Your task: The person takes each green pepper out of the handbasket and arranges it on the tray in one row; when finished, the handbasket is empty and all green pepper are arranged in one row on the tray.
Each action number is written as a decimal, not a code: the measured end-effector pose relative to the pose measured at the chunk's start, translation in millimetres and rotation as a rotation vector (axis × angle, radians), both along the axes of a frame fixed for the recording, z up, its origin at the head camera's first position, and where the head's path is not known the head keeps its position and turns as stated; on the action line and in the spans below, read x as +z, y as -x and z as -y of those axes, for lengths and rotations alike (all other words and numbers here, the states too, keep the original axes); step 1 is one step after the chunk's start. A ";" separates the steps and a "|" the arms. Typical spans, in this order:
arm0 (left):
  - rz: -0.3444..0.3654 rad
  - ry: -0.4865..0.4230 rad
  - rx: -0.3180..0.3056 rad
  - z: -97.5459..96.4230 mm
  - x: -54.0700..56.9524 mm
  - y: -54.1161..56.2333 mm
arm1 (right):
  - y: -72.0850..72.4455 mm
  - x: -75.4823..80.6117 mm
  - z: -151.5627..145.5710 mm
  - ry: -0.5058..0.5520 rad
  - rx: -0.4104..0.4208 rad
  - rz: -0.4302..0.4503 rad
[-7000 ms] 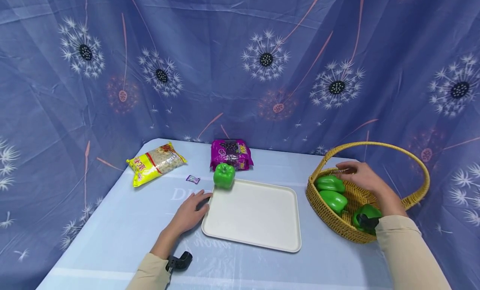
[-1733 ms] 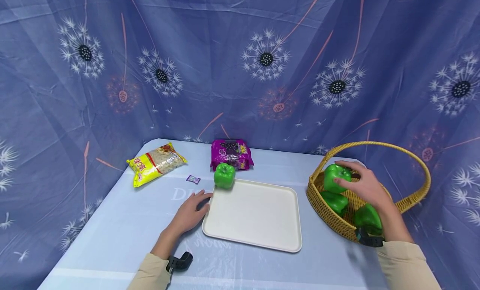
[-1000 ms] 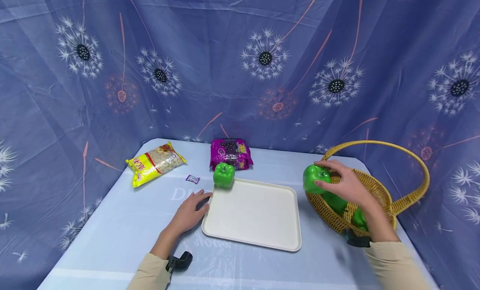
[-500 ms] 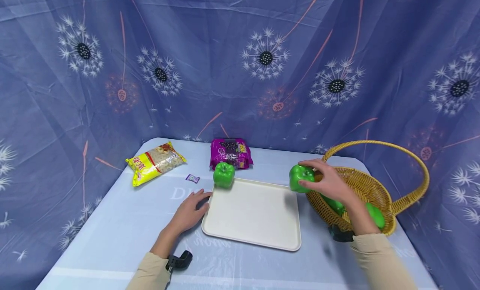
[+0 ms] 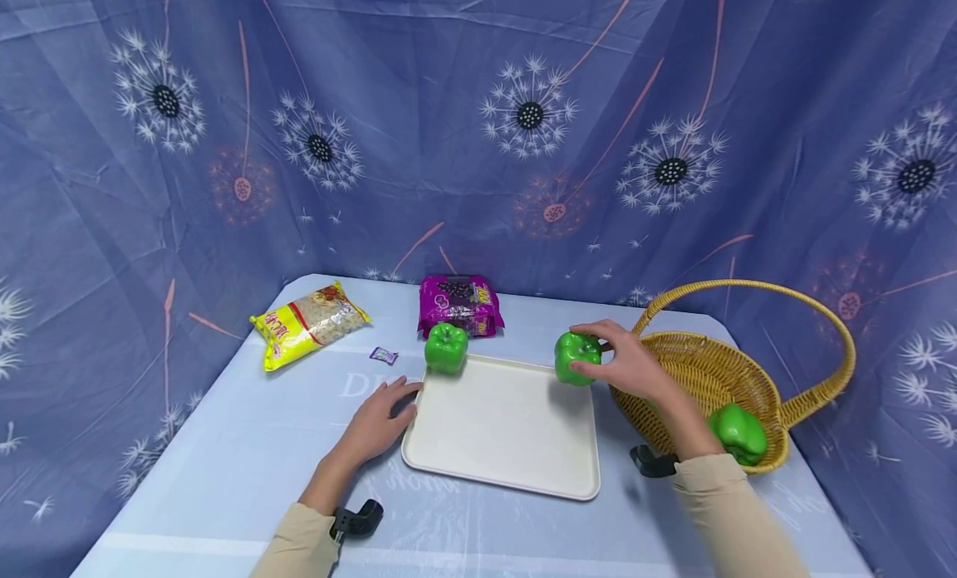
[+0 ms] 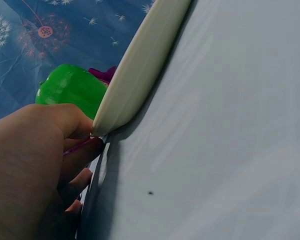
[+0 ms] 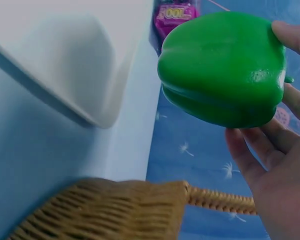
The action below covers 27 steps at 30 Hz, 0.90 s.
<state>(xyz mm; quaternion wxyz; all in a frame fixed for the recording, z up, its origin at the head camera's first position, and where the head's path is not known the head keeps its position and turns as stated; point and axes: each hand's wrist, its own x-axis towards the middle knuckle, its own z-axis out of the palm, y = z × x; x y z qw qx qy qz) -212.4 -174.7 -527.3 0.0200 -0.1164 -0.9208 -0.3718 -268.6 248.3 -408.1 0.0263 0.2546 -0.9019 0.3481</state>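
Observation:
My right hand (image 5: 624,362) grips a green bell pepper (image 5: 577,359) above the right back corner of a white tray (image 5: 501,428). In the right wrist view, thumb and fingertips hold the stem end of that bell pepper (image 7: 222,70). With loosely extended fingers, my left hand (image 5: 380,420) touches the tray's left edge; the left wrist view has its fingertips against the tray's outer wall (image 6: 135,75). Another green bell pepper (image 5: 446,349) sits at the tray's left back corner. To the right, a wicker basket (image 5: 695,354) holds a bell pepper (image 5: 738,433) and a partly hidden green one.
Behind the tray lies a purple snack pack (image 5: 460,306). A yellow bag (image 5: 310,325) is at the back left, with a small purple wrapped candy (image 5: 385,355) nearby. The basket's tall handle (image 5: 815,312) arches up at right. A blue dandelion-print cloth (image 5: 419,129) hangs behind.
My right hand has lifted a bell pepper out of the basket and carried it left, over the tray's right back corner. My left hand has stayed at the tray's edge.

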 end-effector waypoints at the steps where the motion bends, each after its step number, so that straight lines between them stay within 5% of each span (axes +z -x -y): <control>1: 0.001 -0.002 0.001 0.1 0.0 -0.1 | 1.0 -1.6 1.7 0.000 0.003 -0.001; 27: 0.024 -0.011 0.015 -0.3 2.5 -1.9 | 27.1 -25.2 54.0 0.008 0.032 0.073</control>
